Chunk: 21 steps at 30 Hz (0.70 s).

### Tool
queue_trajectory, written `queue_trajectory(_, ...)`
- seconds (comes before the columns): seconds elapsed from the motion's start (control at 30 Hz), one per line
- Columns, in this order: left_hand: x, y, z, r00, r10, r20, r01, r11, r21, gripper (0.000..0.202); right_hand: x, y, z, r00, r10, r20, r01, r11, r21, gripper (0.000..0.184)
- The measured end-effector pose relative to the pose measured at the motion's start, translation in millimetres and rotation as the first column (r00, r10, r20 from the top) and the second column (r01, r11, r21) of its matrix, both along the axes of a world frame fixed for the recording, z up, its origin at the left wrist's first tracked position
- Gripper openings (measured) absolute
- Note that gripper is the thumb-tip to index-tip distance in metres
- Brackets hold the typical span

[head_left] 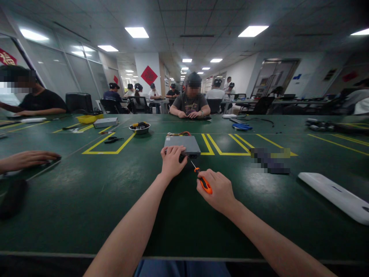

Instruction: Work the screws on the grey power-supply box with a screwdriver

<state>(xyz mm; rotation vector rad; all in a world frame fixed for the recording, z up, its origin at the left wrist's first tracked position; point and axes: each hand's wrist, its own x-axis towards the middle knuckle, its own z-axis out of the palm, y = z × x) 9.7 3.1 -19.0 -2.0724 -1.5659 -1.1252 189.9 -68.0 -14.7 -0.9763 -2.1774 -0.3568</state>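
A grey metal computer power supply (186, 144) lies flat on the green table, with a socket on its near face and coloured wires at its far side. My left hand (173, 159) grips its near left edge, the fingers on top and the thumb by the front face. In my right hand (217, 189) is an orange and black screwdriver (206, 185), its handle wrapped by my fingers. The thin shaft points up and left at the near face of the power supply. Whether the tip touches a screw is too small to tell.
A metal bowl (140, 128) with tools stands behind on the left, near another grey box (105, 122) and a yellow tray (90, 118). A white device (336, 196) lies at right. Another person's hand (30, 159) is at far left; a person (190, 104) sits opposite.
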Motion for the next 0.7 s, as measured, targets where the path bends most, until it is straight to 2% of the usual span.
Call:
queue_trajectory(0.17,0.2,0.4,-0.6,1.000,-0.002,0.000,0.002,1.000,0.009,0.026,-3.4,-2.4,-1.6,0.998,-0.053,-0.021,0.053,0.999,0.004,0.033)
queue_trajectory(0.3,0.5,0.0,-0.2,1.000,0.002,0.000,-0.002,1.000,0.000,0.026,-5.0,-3.9,-2.0,0.999,-0.025,0.032,0.023,0.997,0.070,0.016)
queue_trajectory(0.37,0.7,-0.3,0.2,1.000,0.005,0.001,-0.005,1.000,-0.007,0.027,-5.6,-6.0,-0.9,0.997,-0.020,0.081,0.013,0.996,0.089,0.014)
queue_trajectory(0.57,1.3,-0.9,0.8,1.000,0.008,0.000,-0.008,1.000,-0.006,0.027,-6.9,-11.4,4.0,0.996,0.000,0.089,-0.004,0.999,0.040,0.025)
queue_trajectory(0.7,1.2,-1.0,0.8,1.000,0.009,-0.002,-0.009,1.000,-0.008,0.027,-6.8,-9.8,1.8,1.000,-0.008,0.019,0.008,1.000,0.002,0.030)
